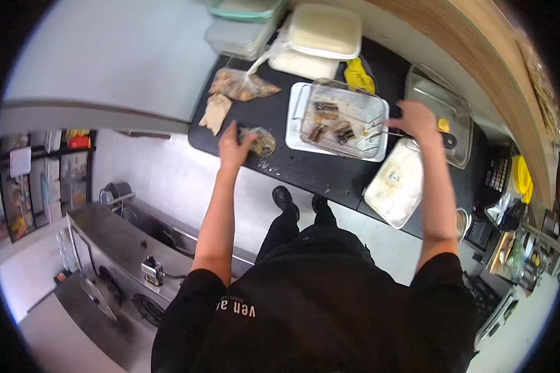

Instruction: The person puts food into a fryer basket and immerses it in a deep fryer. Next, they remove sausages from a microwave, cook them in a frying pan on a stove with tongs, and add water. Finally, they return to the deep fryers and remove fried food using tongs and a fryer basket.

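My left hand (231, 151) is over the black worktop with thumb and fingers apart. Its thumb side meets a small clear bag or wrap (262, 142) with brownish contents I cannot make out. My right hand (419, 120) is palm down beside a wire frying basket (348, 93), thumb and forefinger apart; its other fingers are partly hidden. The basket's thin metal handle with a black grip (449, 141) passes beneath this hand. Dark-striped food pieces (344, 131) lie in the basket, which stands on a white tray (295, 118).
A knotted bag of brown pieces (239, 85) and a pale crumpled piece (216, 113) lie at the left. Lidded tubs (325, 30) and a yellow cloth (358, 76) stand behind. At right are a steel pan (457, 102) and a whitish tray (395, 186).
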{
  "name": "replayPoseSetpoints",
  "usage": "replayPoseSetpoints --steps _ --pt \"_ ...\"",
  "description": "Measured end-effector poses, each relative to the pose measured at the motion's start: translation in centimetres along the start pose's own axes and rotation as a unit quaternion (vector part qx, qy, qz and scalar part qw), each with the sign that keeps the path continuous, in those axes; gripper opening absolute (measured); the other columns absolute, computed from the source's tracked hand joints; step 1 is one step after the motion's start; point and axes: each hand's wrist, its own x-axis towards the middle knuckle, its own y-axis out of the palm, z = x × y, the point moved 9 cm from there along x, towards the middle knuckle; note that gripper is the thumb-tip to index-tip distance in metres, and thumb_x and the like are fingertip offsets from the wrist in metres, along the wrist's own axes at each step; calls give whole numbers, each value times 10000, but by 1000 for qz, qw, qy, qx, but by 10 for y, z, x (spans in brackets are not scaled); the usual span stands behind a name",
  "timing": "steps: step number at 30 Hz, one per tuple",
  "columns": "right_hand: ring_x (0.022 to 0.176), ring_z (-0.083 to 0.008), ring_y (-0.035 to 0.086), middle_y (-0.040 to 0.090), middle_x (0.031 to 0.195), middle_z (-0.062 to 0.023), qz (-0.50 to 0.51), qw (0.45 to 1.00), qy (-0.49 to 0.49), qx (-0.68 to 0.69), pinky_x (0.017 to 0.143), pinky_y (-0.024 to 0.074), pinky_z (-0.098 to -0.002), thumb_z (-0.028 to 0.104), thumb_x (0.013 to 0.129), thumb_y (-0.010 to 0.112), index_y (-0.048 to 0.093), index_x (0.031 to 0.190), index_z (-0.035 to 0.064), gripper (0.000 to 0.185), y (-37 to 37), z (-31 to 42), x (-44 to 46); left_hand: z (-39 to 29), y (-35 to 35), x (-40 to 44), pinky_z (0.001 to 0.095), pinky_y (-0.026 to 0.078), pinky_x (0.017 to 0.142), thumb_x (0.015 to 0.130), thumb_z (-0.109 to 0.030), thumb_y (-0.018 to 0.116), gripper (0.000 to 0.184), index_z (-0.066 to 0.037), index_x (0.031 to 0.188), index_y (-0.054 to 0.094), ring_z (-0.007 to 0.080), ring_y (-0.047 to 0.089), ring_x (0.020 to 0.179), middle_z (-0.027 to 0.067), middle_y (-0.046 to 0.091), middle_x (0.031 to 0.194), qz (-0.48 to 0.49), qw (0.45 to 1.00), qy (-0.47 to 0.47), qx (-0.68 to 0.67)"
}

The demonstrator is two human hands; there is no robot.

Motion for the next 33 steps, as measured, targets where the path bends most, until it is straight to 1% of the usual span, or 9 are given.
replayPoseSetpoints --steps 4,6,11,14,17,21,23,27,33 --pt "1089 -350 572 603 1160 -201 197 980 27 -25 936 446 -407 508 656 748 635 1106 25 670 -2 -21 -17 -36 17 -18 407 472 897 692 -239 777 735 -91 1333 449 416 541 1065 253 515 1230 49 988 12 144" --pt "1073 -361 573 613 1130 -210 282 958 -15 38 909 454 -415 443 671 739 645 1076 23 592 10 -21 -32 -33 25 -19 437 482 852 709 -170 753 551 -100 1217 552 410 561 971 222 551 1115 71 993 -28 95" --pt "985 -362 603 639 1028 -218 164 983 -67 35 844 470 -424 311 645 738 659 999 26 462 -29 -6 -54 13 31 -40 405 501 787 741 -32 675 180 -28 919 645 316 600 840 154 595 907 -31 986 -121 -111" --pt "932 -361 618 648 957 -219 103 990 -100 5 808 474 -429 248 628 744 655 968 18 420 -80 0 -55 20 7 -75 315 517 676 780 -50 671 140 -15 912 637 193 628 790 118 612 871 -59 892 -259 -366" --pt "912 -354 626 643 907 -233 33 986 -162 -20 794 473 -436 184 628 749 647 969 9 396 -126 15 -51 -1 -46 -113 291 512 662 802 -60 667 128 -13 916 634 159 621 787 92 621 888 -135 915 -219 -311" --pt "794 -339 640 638 813 -222 5 964 -266 -3 718 483 -410 152 625 753 652 938 -8 366 -188 87 -56 -18 -62 -167 375 504 863 876 -102 602 337 -29 1190 507 224 588 1011 133 593 1093 -148 653 -303 -678" --pt "739 -317 646 634 767 -212 5 955 -296 7 687 487 -389 153 621 759 654 923 -18 362 -211 122 -58 -25 -64 -168 450 484 939 918 -142 530 394 -3 1269 418 328 542 1116 173 536 1189 -151 519 -185 -821" --pt "663 -192 599 580 670 -156 42 923 -382 21 659 478 -310 131 620 736 640 888 -55 340 -226 180 -51 -31 -61 -162 476 451 993 964 -149 408 355 56 1254 420 379 520 1138 199 527 1193 -186 404 -121 -887" --pt "816 -185 593 626 887 -131 12 914 -404 40 729 475 -301 142 661 736 606 1020 -64 434 -255 274 -82 34 0 -198 412 493 939 960 -172 407 331 51 1187 494 334 552 1106 197 559 1133 -258 402 -232 -847"
